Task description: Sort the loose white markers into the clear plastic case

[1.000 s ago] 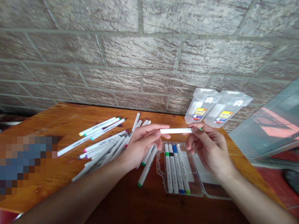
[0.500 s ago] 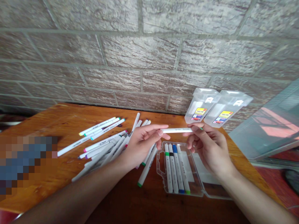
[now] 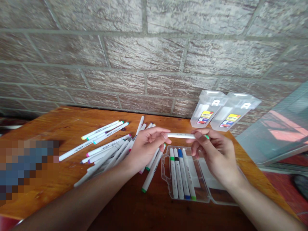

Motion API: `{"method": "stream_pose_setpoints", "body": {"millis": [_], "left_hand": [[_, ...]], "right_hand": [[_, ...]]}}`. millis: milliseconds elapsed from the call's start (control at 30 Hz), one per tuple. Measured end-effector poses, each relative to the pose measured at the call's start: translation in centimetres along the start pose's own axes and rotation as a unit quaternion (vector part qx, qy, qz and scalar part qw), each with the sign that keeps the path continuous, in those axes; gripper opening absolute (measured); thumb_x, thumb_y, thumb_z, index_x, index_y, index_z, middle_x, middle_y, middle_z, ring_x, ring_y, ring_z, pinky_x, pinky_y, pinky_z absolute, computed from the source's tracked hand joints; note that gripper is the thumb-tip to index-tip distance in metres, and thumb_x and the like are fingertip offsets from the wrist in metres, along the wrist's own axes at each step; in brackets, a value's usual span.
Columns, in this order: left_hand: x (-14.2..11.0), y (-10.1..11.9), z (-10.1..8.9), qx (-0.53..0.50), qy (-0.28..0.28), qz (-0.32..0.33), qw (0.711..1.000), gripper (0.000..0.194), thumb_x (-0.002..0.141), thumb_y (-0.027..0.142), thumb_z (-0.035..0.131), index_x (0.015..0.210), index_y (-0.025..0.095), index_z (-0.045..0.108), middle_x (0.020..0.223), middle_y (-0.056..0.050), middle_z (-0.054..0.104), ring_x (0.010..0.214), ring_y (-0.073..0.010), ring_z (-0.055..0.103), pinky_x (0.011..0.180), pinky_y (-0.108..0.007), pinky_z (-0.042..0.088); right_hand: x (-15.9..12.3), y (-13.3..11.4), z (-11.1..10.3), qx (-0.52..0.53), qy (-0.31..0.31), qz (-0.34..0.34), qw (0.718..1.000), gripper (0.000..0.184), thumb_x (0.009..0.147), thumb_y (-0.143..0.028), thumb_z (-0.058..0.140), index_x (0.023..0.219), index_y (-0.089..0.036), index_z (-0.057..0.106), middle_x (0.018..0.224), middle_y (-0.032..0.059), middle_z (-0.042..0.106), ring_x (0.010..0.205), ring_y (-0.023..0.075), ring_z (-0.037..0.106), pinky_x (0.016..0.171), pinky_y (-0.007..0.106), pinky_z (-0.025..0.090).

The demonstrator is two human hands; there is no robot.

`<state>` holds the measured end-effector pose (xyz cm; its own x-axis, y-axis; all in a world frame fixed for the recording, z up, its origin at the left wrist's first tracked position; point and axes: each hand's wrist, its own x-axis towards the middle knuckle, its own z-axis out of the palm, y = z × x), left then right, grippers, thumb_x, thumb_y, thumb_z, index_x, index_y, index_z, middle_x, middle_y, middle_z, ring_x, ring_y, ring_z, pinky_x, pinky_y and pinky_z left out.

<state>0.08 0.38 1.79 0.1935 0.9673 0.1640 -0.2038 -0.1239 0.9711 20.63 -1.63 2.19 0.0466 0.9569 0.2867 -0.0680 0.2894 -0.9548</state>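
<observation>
Two hands hold one white marker point(image 3: 181, 135).
From the head view, the left hand point(image 3: 147, 144) pinches one end and the right hand point(image 3: 214, 150) pinches the other, near its green tip. The marker is up above the open clear case point(image 3: 166, 173), where four markers point(image 3: 181, 175) lie side by side.

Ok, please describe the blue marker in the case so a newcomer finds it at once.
On the wooden table, find the open clear case. In its left half, four markers lie side by side. The blue marker is third from the left, the only one there with blue at both ends.
</observation>
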Motion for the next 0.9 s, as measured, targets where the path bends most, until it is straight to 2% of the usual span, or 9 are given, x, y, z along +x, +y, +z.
{"method": "stream_pose_setpoints", "body": {"millis": [200,367,600,900], "left_hand": [[-0.1,0.0,-0.1,0.018,0.0,-0.005,1.0,0.03,0.08,0.037,0.082,0.095,0.013,0.074,0.074,-0.003,0.072,0.055,-0.0098,0.057,0.053,-0.022,0.042],[-0.1,-0.2,-0.1,0.035,0.002,-0.008,0.999,0.035,0.077,0.042,0.085,0.092,0.013,0.073,0.064,0.0,0.066,0.053,-0.0096,0.056,0.051,-0.021,0.04],[-0.1,-0.4,-0.2,0.043,-0.017,-0.015,0.999,0.029,0.081,0.036,0.081,0.097,0.013,0.075,0.076,-0.004,0.073,0.057,-0.0106,0.06,0.051,-0.021,0.042],[-0.1,-1.0,-0.4,0.078,-0.038,-0.002,0.996,0.031,0.082,0.039,0.081,0.097,0.013,0.074,0.07,-0.002,0.069,0.058,-0.0114,0.059,0.053,-0.021,0.043]], "right_hand": [[0.0,-0.2,0.1,-0.012,-0.005,-0.002,1.0,0.021,0.09,-0.039,0.076,0.093,-0.019,0.072,0.078,0.0054,0.077,0.046,0.0118,0.061,0.041,0.023,0.047],[-0.1,-0.2,0.1,-0.02,-0.01,-0.001,1.0,0.021,0.09,-0.039,0.076,0.094,-0.019,0.072,0.078,0.0051,0.076,0.047,0.012,0.061,0.041,0.023,0.047],[-0.4,0.1,0.2,-0.081,-0.026,-0.017,0.996,0.021,0.087,-0.038,0.079,0.093,-0.019,0.075,0.064,0.0014,0.07,0.047,0.0128,0.061,0.042,0.023,0.048],[-0.4,0.3,0.3,-0.164,-0.021,-0.066,0.984,0.017,0.078,-0.036,0.086,0.087,-0.023,0.08,0.075,0.0034,0.079,0.058,0.0174,0.07,0.054,0.027,0.059]]}}
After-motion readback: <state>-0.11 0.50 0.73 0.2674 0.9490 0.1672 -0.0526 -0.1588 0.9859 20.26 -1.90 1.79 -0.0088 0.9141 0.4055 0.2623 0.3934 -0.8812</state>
